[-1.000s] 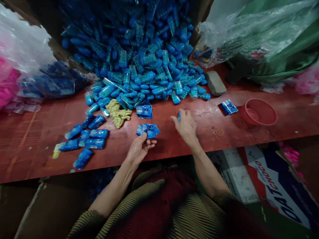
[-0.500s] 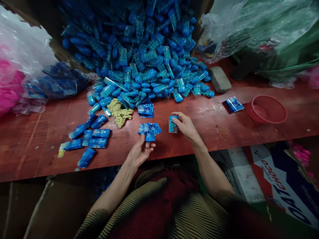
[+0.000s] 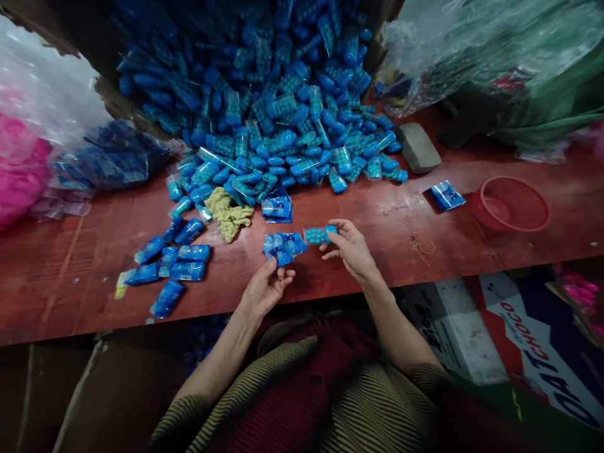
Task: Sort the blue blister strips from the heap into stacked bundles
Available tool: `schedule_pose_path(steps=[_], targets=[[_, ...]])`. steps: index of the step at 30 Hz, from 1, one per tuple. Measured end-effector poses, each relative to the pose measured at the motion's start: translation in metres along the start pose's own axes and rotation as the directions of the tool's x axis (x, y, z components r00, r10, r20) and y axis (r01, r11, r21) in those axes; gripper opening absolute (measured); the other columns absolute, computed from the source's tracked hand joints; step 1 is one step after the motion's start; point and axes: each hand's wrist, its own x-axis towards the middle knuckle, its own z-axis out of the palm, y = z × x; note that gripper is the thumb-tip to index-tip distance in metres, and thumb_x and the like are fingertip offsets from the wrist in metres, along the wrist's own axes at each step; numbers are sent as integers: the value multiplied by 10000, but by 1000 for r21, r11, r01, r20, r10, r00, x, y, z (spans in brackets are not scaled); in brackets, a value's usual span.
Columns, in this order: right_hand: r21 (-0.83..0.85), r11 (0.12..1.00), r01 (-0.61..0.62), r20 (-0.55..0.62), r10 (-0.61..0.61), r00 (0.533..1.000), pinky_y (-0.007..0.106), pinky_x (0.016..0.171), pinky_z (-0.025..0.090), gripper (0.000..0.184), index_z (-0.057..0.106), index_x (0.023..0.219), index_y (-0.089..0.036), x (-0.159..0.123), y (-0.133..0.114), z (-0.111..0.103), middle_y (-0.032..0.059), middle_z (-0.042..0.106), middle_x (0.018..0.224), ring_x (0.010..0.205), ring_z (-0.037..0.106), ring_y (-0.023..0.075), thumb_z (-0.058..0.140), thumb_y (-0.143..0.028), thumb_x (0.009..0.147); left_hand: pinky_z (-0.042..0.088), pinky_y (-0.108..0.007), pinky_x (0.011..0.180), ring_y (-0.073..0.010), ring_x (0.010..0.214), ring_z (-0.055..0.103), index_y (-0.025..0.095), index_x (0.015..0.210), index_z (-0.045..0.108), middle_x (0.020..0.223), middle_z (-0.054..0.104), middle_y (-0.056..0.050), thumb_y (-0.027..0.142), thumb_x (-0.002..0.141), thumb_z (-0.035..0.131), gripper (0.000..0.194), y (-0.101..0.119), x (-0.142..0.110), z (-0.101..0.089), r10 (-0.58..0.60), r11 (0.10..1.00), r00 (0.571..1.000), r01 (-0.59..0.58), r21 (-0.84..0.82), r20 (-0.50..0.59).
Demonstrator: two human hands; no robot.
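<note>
My right hand (image 3: 350, 248) grips a clear container of blue balls (image 3: 317, 236) by its blue cap end; it lies sideways, its clear end pointing left. My left hand (image 3: 268, 286) pinches the lower edge of some printed blue plastic sleeves (image 3: 285, 245). The container's clear end is at the right edge of these sleeves; whether it is inside one I cannot tell. Just beyond lies another small stack of blue sleeves (image 3: 277, 207). Several blue-wrapped containers (image 3: 187, 271) lie to the left on the red table (image 3: 245, 286).
A large heap of blue containers (image 3: 283, 145) spills from a box at the back. A yellow cloth (image 3: 229, 214) lies before it. To the right are a grey block (image 3: 418, 148), a blue packet stack (image 3: 445, 196) and a red basket (image 3: 512, 204). Plastic bags flank the heap.
My right hand has turned the container from upright to sideways and brought its clear end left against the sleeves. My left hand keeps its hold on the sleeves.
</note>
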Motion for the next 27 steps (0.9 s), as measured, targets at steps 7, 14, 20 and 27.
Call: schedule_pose_path(steps=[7, 14, 20, 27], targets=[[90, 994, -61, 159, 46, 986, 213, 426, 553, 386, 468, 989, -222, -26, -4, 18, -45, 581, 808, 546, 623, 89, 670, -361, 690, 515, -174, 473, -115, 495, 601, 154, 637, 512, 428, 425, 32, 264, 926, 416, 324, 1, -6, 3, -10, 1000, 1000, 10, 4, 18], [71, 996, -52, 169, 39, 985, 216, 425, 552, 384, 454, 989, -218, -27, 1, 21, -41, 575, 825, 516, 619, 82, 663, -371, 705, 535, -181, 496, -115, 511, 616, 150, 668, 533, 453, 454, 29, 282, 922, 428, 305, 3, -3, -2, -8, 1000, 999, 8, -1, 51], [23, 999, 31, 135, -34, 990, 195, 429, 548, 398, 431, 963, -216, -29, 4, 21, -62, 557, 787, 533, 633, 83, 684, -371, 698, 549, -207, 508, -135, 547, 638, 144, 710, 535, 501, 508, 9, 224, 928, 395, 272, 2, -1, -5, 10, 1000, 995, -7, -28, 97], [-29, 999, 23, 144, -19, 989, 199, 438, 546, 403, 435, 941, -206, -28, 6, 13, -57, 548, 774, 541, 646, 95, 698, -366, 683, 544, -240, 504, -158, 535, 637, 139, 680, 540, 476, 519, 3, 216, 912, 429, 269, 6, -1, -8, 36, 999, 995, -35, -6, 97]])
